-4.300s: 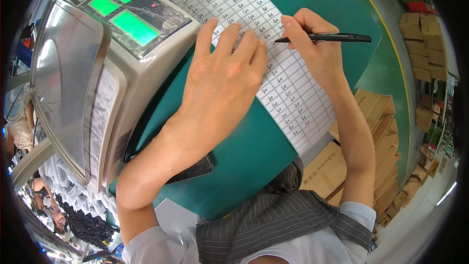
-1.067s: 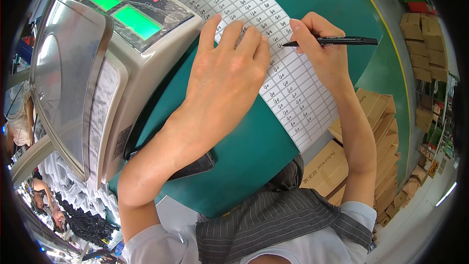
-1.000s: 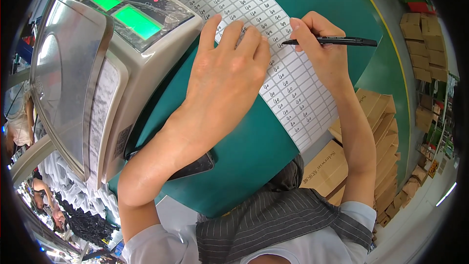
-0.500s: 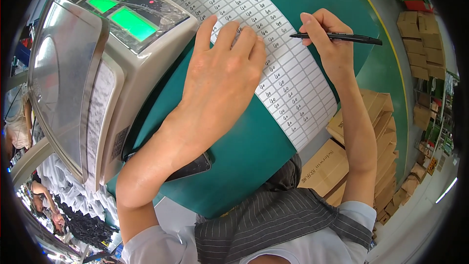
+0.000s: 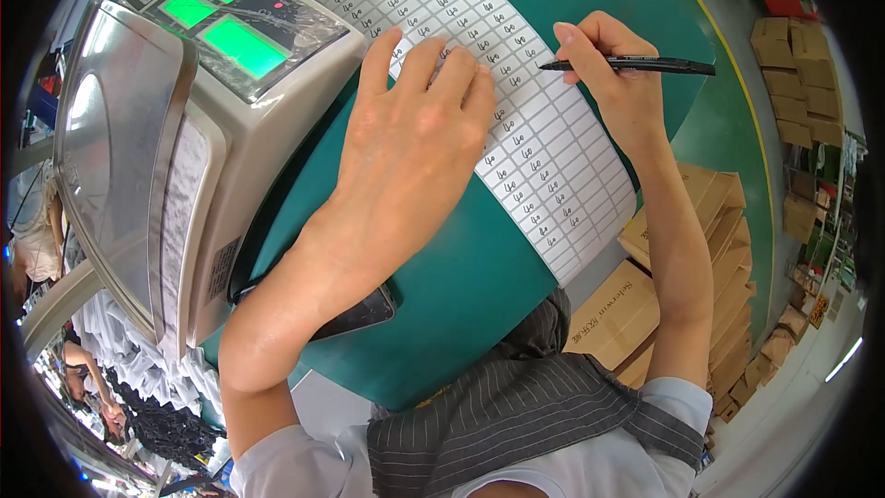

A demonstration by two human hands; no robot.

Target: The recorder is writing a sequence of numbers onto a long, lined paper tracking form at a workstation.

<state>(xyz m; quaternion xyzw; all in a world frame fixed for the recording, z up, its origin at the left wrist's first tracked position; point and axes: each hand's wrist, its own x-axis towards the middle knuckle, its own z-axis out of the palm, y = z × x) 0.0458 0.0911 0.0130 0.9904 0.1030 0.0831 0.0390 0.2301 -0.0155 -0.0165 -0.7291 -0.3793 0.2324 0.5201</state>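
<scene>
A long white sheet of small label cells (image 5: 551,143), many with handwritten marks, runs diagonally across the green table and droops over its near edge. My left hand (image 5: 412,134) rests palm down on the sheet's left side, its fingers stretched and a little apart. In my right hand (image 5: 616,83) a slim black pen (image 5: 668,65) is pinched between thumb and fingers. The pen's tip is over the sheet's right-hand columns, close to marked cells; whether it touches the paper I cannot tell. Cells nearer the right edge are blank.
On the left stands a weighing scale (image 5: 323,63) with lit green displays and a clear tray. A dark phone (image 5: 361,315) lies partly beneath my left forearm. Cardboard boxes (image 5: 613,314) are stacked beside the table's near right edge. Grey-white cloth (image 5: 115,332) lies at lower left.
The whole view has shifted very slightly. My right hand and the pen sit a touch further left; my left hand keeps its place on the sheet.
</scene>
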